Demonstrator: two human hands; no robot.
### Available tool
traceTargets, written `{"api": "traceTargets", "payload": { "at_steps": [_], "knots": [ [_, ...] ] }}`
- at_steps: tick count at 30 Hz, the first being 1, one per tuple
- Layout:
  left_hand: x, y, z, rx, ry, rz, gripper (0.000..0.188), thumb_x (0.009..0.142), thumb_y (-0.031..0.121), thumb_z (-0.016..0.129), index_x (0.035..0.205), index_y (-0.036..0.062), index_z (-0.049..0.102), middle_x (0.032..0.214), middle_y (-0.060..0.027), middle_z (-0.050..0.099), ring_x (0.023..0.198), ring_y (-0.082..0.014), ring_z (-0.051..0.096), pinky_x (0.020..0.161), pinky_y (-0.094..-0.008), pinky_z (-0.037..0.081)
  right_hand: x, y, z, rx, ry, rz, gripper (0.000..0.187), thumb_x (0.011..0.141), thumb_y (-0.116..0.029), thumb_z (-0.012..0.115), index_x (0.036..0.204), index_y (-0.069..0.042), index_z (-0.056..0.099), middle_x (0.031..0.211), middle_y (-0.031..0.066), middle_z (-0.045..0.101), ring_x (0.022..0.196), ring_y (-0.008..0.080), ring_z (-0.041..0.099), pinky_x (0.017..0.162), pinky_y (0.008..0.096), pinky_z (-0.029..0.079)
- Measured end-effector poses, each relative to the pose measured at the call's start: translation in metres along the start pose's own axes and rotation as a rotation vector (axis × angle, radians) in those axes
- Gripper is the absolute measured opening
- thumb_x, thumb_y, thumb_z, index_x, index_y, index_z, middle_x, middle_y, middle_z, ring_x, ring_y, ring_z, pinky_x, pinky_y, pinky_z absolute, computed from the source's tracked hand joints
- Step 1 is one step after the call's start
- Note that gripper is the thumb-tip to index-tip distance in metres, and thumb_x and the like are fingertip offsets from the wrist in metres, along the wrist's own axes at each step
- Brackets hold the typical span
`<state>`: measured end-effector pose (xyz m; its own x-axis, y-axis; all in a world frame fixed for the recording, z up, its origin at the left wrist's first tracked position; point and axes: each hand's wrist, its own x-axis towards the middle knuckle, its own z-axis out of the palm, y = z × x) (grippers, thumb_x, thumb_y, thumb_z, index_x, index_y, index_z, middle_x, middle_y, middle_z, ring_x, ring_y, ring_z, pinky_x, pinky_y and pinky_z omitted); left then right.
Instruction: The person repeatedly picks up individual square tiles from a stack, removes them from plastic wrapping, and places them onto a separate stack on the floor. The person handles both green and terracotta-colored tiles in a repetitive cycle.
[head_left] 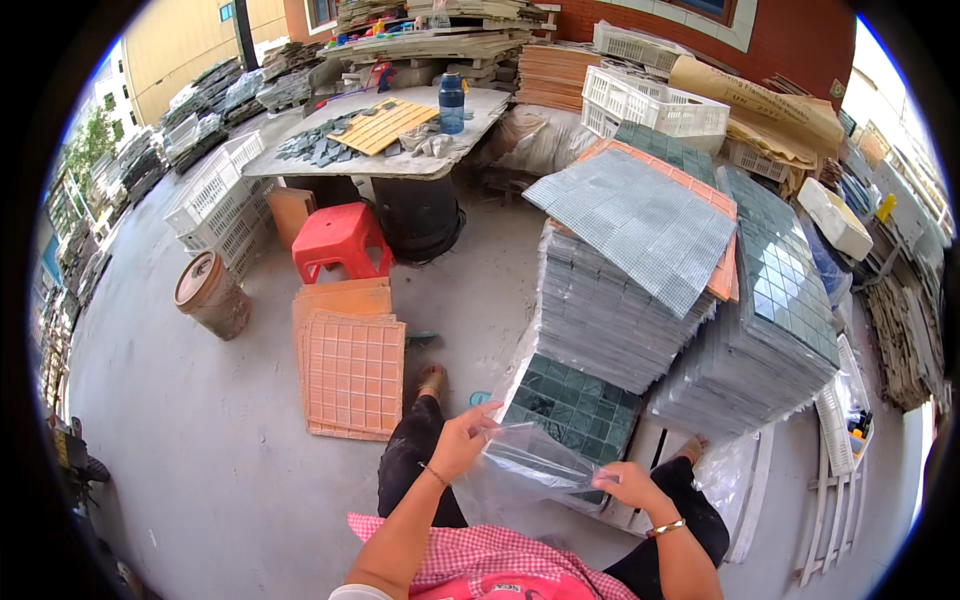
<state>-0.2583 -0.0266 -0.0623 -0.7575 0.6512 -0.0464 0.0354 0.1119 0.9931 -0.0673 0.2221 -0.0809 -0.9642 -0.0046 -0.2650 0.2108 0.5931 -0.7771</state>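
A clear plastic sheet (pixel 535 458) is stretched between my two hands, low in front of me. My left hand (pixel 466 440) pinches its left edge, and my right hand (pixel 630 485) grips the right edge. Just beyond the plastic lies a dark green mosaic tile sheet (pixel 570 400), made of small squares, at the foot of the tall stack. The plastic overlaps the near part of this tile sheet; whether it touches the tiles I cannot tell.
Tall stacks of tile sheets (pixel 620 300) with plastic between layers stand ahead and to the right (pixel 730 370). Orange grid trays (pixel 352 365), a red stool (pixel 343 242) and a brown bucket (pixel 213 295) are at the left. Behind stands a work table (pixel 480 110) with a blue bottle (pixel 451 104).
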Motion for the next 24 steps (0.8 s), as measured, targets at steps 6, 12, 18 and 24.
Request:
{"api": "traceTargets", "payload": {
  "at_steps": [6, 12, 18, 24],
  "knots": [
    [0.058, -0.091, -0.023, 0.225, 0.221, 0.09, 0.023, 0.068, 0.003, 0.053, 0.09, 0.0033, 0.058, 0.065, -0.0082, 0.06, 0.056, -0.0144, 0.056, 0.055, -0.0239, 0.043, 0.04, 0.022, -0.019, 0.505, 0.281, 0.196, 0.007, 0.078, -0.006, 0.047, 0.078, 0.001, 0.049, 0.06, 0.0066, 0.055, 0.055, 0.0115, 0.054, 0.052, 0.0229, 0.043],
    [0.092, -0.071, 0.027, 0.677, 0.561, 0.29, 0.029, 0.068, 0.001, 0.053, 0.097, 0.0001, 0.05, 0.098, -0.0147, 0.053, 0.087, -0.0308, 0.05, 0.075, -0.0333, 0.041, 0.082, 0.085, -0.027, 0.032, 0.49, 0.496, 0.016, 0.072, -0.018, 0.056, 0.067, -0.002, 0.056, 0.062, 0.0119, 0.057, 0.051, 0.0217, 0.055, 0.049, 0.033, 0.042],
    [0.03, -0.125, 0.1, 0.941, -0.152, 0.257, 0.05, 0.069, 0.016, 0.057, 0.116, 0.0147, 0.04, 0.125, -0.0094, 0.031, 0.116, -0.0279, 0.027, 0.09, -0.0492, 0.025, 0.116, 0.143, -0.016, -0.288, 0.64, 0.553, 0.017, 0.072, -0.019, 0.056, 0.068, -0.003, 0.055, 0.063, 0.0129, 0.057, 0.063, 0.0297, 0.056, 0.056, 0.0377, 0.043],
    [0.029, -0.182, 0.095, 1.17, -0.373, 0.035, 0.066, 0.069, 0.037, 0.057, 0.126, 0.028, 0.025, 0.136, -0.0029, 0.012, 0.124, -0.0286, 0.01, 0.089, -0.0619, 0.015, 0.123, 0.152, -0.026, -0.451, 0.918, 0.465, 0.024, 0.071, -0.013, 0.056, 0.093, -0.006, 0.052, 0.094, 0.0121, 0.053, 0.089, 0.0298, 0.049, 0.075, 0.0382, 0.039]
  ]
}}
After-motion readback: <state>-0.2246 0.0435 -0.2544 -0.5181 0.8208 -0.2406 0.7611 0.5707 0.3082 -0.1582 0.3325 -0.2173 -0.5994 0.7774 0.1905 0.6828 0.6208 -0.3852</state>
